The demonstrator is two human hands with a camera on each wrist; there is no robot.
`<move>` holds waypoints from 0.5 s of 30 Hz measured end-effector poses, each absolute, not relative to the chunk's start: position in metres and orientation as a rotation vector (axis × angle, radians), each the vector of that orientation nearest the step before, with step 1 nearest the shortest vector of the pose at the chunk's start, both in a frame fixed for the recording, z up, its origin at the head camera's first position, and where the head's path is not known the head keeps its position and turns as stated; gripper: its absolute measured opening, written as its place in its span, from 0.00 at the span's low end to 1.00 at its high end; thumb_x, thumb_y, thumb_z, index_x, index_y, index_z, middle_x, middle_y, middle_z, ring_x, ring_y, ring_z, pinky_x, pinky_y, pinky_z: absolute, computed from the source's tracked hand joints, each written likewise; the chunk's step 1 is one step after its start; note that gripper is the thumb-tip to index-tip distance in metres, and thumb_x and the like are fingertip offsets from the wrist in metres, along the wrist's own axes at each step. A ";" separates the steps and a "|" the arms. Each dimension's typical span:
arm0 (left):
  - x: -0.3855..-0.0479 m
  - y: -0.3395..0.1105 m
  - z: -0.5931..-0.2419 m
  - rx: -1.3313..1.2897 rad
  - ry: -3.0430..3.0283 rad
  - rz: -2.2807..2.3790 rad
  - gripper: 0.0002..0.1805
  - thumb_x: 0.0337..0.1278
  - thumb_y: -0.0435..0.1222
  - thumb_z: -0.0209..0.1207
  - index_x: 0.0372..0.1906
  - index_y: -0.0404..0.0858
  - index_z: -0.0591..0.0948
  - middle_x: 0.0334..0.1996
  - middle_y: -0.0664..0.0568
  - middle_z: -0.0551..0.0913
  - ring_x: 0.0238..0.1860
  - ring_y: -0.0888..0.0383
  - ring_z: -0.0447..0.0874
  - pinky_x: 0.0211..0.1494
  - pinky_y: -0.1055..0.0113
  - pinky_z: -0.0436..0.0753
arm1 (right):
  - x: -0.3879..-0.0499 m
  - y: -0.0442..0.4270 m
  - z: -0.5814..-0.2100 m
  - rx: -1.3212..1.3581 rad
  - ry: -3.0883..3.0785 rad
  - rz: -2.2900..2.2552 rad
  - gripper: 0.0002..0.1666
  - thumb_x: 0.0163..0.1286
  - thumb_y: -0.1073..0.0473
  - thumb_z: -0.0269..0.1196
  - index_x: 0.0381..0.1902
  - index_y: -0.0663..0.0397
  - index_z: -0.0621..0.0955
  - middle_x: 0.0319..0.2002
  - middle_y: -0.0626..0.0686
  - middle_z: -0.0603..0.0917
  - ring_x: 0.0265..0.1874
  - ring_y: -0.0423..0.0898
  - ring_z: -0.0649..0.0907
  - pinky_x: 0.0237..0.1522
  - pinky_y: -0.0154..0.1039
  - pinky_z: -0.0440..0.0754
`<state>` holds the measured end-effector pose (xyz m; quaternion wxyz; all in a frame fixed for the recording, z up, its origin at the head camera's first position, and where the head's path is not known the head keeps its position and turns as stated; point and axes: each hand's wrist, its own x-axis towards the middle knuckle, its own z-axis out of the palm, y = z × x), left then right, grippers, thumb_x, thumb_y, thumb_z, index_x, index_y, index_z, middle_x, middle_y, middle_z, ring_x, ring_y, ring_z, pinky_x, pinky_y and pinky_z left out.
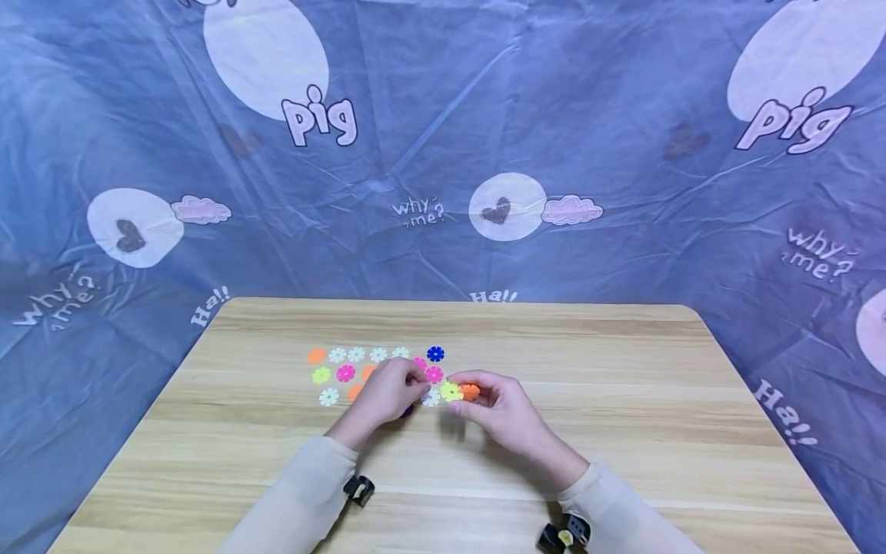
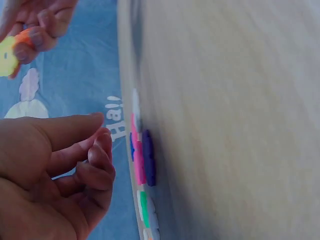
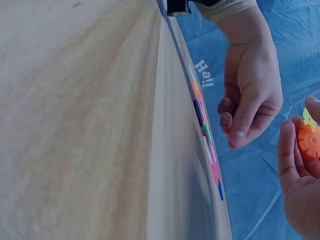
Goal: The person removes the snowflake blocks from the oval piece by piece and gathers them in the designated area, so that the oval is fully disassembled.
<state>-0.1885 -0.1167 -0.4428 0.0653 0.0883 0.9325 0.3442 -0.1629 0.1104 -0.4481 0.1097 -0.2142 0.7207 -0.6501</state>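
Note:
My right hand [image 1: 508,412] holds a yellow-green notched snowflake disc [image 1: 451,392] and an orange snowflake disc [image 3: 310,141], joined together, above the table. My left hand [image 1: 391,392] hovers over the loose discs beside it. In the left wrist view its thumb and index fingertips are close together, the other fingers loosely curled, with nothing between them. Near the left fingertips lie a pink disc [image 1: 434,375] and a white disc [image 1: 431,398]. A dark purple disc [image 2: 149,157] lies partly hidden below the left hand in the head view.
Rows of flat discs spread left on the wooden table [image 1: 588,346], among them white discs [image 1: 356,355], an orange one [image 1: 316,356], a yellow-green one [image 1: 321,375] and a pink one [image 1: 345,373]. A blue disc [image 1: 435,354] lies behind. A printed blue cloth [image 1: 429,154] hangs beyond.

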 end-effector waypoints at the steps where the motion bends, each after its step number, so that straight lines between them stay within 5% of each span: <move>1: -0.188 -0.118 -0.442 0.272 2.812 1.054 0.05 0.68 0.33 0.70 0.33 0.40 0.90 0.26 0.56 0.84 0.28 0.61 0.78 0.35 0.67 0.81 | -0.163 0.110 -0.448 -0.629 2.118 -1.909 0.22 0.69 0.71 0.71 0.61 0.67 0.84 0.50 0.67 0.89 0.41 0.46 0.91 0.44 0.32 0.89; 8: -0.178 -0.125 -0.435 0.222 2.756 1.234 0.05 0.72 0.37 0.68 0.43 0.42 0.92 0.34 0.56 0.88 0.34 0.62 0.82 0.39 0.66 0.84 | -0.164 0.111 -0.447 -0.620 2.149 -1.879 0.23 0.70 0.70 0.71 0.62 0.64 0.84 0.49 0.65 0.89 0.40 0.52 0.91 0.43 0.33 0.89; 15: -0.168 -0.130 -0.427 0.238 2.610 1.495 0.09 0.76 0.37 0.63 0.47 0.36 0.90 0.34 0.41 0.89 0.33 0.55 0.82 0.38 0.69 0.82 | -0.163 0.110 -0.448 -0.647 2.172 -1.886 0.23 0.69 0.69 0.72 0.62 0.62 0.84 0.48 0.63 0.89 0.41 0.51 0.91 0.46 0.34 0.90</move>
